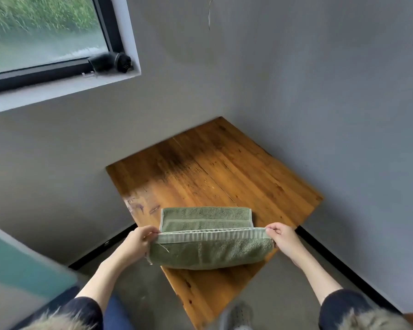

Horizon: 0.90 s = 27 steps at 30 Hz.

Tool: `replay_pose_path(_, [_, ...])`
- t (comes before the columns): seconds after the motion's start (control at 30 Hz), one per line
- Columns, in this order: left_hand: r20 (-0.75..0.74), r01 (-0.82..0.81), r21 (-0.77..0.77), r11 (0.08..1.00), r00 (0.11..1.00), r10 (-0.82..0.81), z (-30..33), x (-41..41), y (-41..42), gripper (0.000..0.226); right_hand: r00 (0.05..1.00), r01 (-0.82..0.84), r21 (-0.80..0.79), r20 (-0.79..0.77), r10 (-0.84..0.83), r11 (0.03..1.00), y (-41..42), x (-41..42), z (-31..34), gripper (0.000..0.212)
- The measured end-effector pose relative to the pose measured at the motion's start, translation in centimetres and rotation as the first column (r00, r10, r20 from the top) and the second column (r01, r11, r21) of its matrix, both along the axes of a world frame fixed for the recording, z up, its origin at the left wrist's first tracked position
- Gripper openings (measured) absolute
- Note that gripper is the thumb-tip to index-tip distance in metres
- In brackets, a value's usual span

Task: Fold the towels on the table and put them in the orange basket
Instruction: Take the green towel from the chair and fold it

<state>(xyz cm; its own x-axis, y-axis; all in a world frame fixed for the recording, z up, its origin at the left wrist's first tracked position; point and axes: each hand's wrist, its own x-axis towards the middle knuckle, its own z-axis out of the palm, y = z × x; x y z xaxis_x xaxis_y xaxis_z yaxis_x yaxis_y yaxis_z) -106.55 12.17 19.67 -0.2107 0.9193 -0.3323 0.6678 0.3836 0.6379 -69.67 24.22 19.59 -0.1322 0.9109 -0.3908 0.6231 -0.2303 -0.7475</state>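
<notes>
We pinch the green towel (pixel 210 253) with left hand (pixel 136 242) and right hand (pixel 283 239) over the near table (pixel 224 172); it bears no readable label.

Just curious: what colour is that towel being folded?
Sage green terry towel, paler ribbed border; head view.

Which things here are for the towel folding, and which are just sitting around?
For the job:
green towel
left hand and right hand, each pinching a top corner of it
wooden table under it

Just there:
window
black pipe piece on the sill
grey wall

No orange basket shows.
</notes>
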Motion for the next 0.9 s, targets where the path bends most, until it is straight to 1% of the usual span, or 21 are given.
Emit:
replay_pose_path(0.1, [0.012, 0.032, -0.046, 0.998, 0.999, -0.032, -0.8, 0.3, -0.4, 0.017, 1.0, -0.006, -0.012, 0.02, 0.007, 1.0, -0.5, 0.3, -0.5, 0.011])
replay_pose_path(0.17, [0.008, 0.035, -0.052, 0.998, 0.999, -0.034, -1.5, 0.3, -0.4, 0.015, 1.0, -0.004, -0.034, 0.024, 0.005, 0.999, -0.6, 0.3, -0.8, 0.011])
replay_pose_path(0.3, [-0.027, -0.01, 0.015, 1.0, 1.0, 0.01, -1.8, 0.2, 0.7, 0.016, 0.999, 0.016, -0.018, 0.047, -0.015, 1.0, 0.2, -0.5, -1.3, 0.012])
replay_pose_path(0.4, [-0.055, -0.028, 0.057, 0.998, 0.998, 0.031, -1.9, -0.1, 2.8, 0.016, 0.996, 0.015, 0.009, 0.093, -0.016, 1.0, 1.8, -1.5, -1.9, 0.014])
replay_pose_path(0.53, [0.019, -0.077, 0.043, 0.996, 0.997, 0.076, -2.6, -0.8, 5.9, 0.012, 0.99, 0.007, 0.023, 0.143, -0.01, 1.0, 4.8, -3.0, -3.0, 0.016])
replay_pose_path(0.57, [0.015, -0.079, 0.052, 0.996, 0.997, 0.079, -2.9, -1.0, 6.8, 0.01, 0.99, 0.014, 0.018, 0.141, -0.017, 1.0, 5.6, -3.4, -3.4, 0.017])
replay_pose_path(0.7, [-0.002, -0.081, 0.08, 0.993, 0.997, 0.082, -4.8, -2.0, 10.1, 0.008, 0.99, 0.123, -0.002, 0.067, -0.122, 0.992, 8.6, -4.7, -5.6, 0.016])
replay_pose_path(0.8, [0.003, -0.089, 0.054, 0.995, 0.996, 0.089, -6.3, -2.5, 11.3, 0.008, 0.979, 0.203, -0.04, -0.008, -0.203, 0.978, 10.0, -5.2, -7.5, 0.015])
replay_pose_path(0.9, [0.038, -0.114, 0.001, 0.993, 0.993, 0.114, -8.0, -2.7, 11.9, 0.009, 0.971, 0.231, -0.076, -0.037, -0.234, 0.97, 10.7, -5.4, -9.3, 0.015])
